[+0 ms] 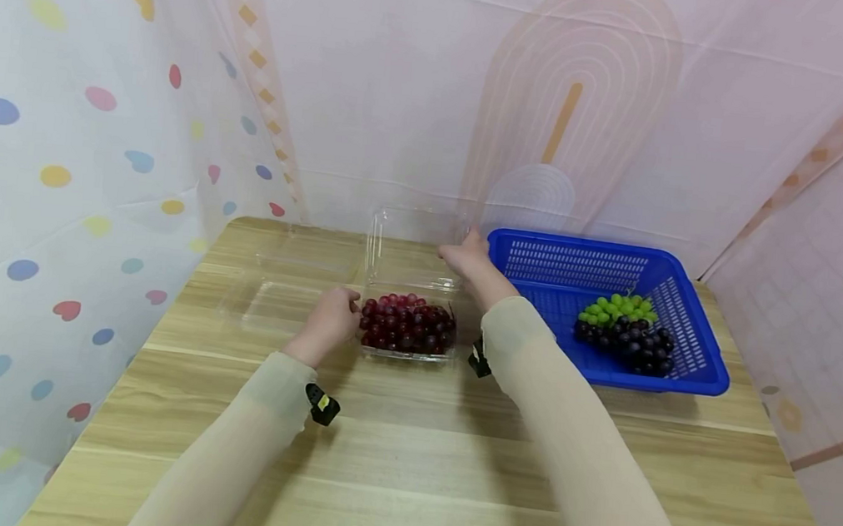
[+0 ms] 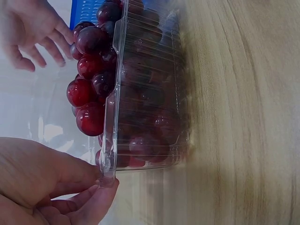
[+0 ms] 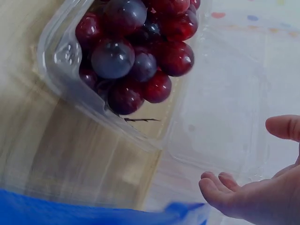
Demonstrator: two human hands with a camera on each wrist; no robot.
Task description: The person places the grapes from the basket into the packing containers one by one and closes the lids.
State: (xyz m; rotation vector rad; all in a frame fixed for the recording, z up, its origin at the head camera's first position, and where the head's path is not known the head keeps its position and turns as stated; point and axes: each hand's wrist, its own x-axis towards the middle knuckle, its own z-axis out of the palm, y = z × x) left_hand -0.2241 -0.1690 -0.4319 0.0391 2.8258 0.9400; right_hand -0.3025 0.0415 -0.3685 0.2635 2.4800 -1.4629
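- The clear box [image 1: 408,354] sits on the table [image 1: 389,461], between the two hands, with red grapes [image 1: 408,324] in it. Its lid [image 1: 415,246] stands up at the back.
- The left hand [image 1: 331,319] pinches the box's rim [image 2: 110,126] at a corner, thumb and finger together on the plastic.
- The right hand [image 1: 470,259] is up by the lid's right side. Its thumb and fingers are apart, and I can't tell if they touch the lid.
- To do this part well, I think the left hand should hold the rim gently, so the box does not slide or bend.
- The right hand should move the lid slowly by its edge, because thin plastic can bend.
- Some grapes poke up over the rim, and a thin stem [image 3: 140,120] sticks out near the lid. They could get in the way, so it may help to tuck them down first.
- Now the counting: two hands, one box with red grapes, and one blue basket [image 1: 575,264].
- The basket holds one green bunch [image 1: 616,309] and what looks like one dark bunch [image 1: 636,346].
- To the left is what seems to be one more see-through box [image 1: 278,309].
- There are too many red grapes to count.
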